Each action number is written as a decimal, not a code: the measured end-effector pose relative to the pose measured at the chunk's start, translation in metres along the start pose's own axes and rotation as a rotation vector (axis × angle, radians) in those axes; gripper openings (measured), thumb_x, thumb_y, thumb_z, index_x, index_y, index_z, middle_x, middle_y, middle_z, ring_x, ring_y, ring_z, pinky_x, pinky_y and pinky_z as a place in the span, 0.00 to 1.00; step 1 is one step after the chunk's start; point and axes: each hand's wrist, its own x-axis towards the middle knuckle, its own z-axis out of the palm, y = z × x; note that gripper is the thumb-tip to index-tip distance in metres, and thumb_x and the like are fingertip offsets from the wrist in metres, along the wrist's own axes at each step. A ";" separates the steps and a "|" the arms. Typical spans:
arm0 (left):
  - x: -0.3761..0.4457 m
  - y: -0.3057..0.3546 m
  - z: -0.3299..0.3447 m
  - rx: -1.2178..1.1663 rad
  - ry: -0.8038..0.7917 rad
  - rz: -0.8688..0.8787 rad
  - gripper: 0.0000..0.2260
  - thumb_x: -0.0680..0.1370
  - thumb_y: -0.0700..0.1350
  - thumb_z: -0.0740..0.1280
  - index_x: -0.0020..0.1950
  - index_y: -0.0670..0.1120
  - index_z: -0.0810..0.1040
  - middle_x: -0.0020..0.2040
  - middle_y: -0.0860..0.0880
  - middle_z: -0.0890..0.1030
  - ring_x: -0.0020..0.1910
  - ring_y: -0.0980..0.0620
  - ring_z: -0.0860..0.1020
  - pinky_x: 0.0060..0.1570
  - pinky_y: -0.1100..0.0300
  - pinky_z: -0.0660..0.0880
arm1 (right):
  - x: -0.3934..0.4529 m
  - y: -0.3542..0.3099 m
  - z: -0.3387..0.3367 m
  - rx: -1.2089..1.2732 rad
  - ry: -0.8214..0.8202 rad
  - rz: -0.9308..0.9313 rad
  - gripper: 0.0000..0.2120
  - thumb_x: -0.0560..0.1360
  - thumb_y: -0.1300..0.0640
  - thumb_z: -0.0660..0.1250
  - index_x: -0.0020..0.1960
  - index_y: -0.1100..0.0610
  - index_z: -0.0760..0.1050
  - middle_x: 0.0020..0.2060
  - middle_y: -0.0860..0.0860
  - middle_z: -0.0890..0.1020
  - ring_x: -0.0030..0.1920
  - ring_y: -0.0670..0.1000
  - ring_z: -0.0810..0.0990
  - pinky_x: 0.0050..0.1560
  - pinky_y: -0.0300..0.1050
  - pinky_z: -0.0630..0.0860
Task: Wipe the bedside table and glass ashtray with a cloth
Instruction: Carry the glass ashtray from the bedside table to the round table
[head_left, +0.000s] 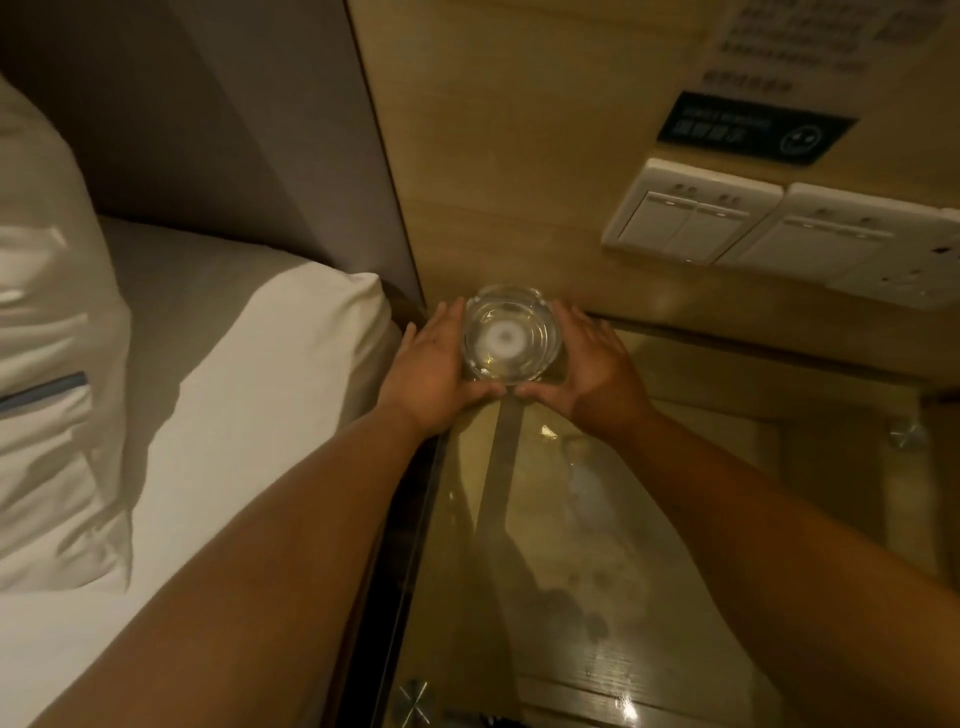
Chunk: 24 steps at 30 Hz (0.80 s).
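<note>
So the thing everything hinges on here is that the round clear glass ashtray (511, 335) sits dead centre between your two hands, at the far back corner of the glass-topped bedside table (587, 545), right up against the wood-panelled wall (519, 156) and just beside the white bed sheet (234, 389). Your left hand (434, 374) is on its left side and your right hand (587, 364) on its right, so neither is really nearer; it's a symmetric two-handed cradle. Being round, the ashtray has no long axis to worry about, so you can lift or slide it any direction, and toward you is the only open way since the wall blocks the back. Both arms are stretched well forward, palms turned inward facing each other, fingers fairly straight and pointing at the wall, thumbs meeting along the near rim. The hands look half open, cupped around the ashtray, not clenched on it; they seem to be touching its sides, but I can't tell for sure how firm the hold is. I don't see a cloth anywhere in view, so my guess is you're either shifting the ashtray or setting it in place. The tabletop shows smudgy marks near you, so it probably wants more wiping.
</note>
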 end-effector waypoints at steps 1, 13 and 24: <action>0.000 0.000 0.000 -0.034 -0.001 -0.004 0.47 0.67 0.59 0.75 0.77 0.46 0.53 0.75 0.48 0.63 0.75 0.51 0.58 0.74 0.45 0.49 | 0.000 -0.001 0.001 0.019 0.013 0.010 0.51 0.64 0.37 0.74 0.77 0.54 0.53 0.75 0.55 0.61 0.76 0.53 0.55 0.75 0.51 0.47; -0.066 0.040 -0.004 -0.135 -0.013 0.070 0.47 0.66 0.59 0.75 0.76 0.50 0.53 0.74 0.52 0.65 0.73 0.53 0.61 0.74 0.45 0.49 | -0.086 -0.018 -0.027 0.084 0.127 -0.008 0.48 0.63 0.43 0.77 0.75 0.57 0.58 0.72 0.55 0.67 0.73 0.54 0.61 0.73 0.50 0.51; -0.214 0.125 0.015 -0.054 -0.162 0.345 0.44 0.65 0.61 0.76 0.74 0.50 0.58 0.70 0.51 0.70 0.67 0.49 0.68 0.66 0.42 0.66 | -0.311 -0.054 -0.049 0.163 0.261 0.328 0.49 0.63 0.37 0.73 0.75 0.54 0.56 0.74 0.53 0.64 0.73 0.53 0.61 0.73 0.52 0.58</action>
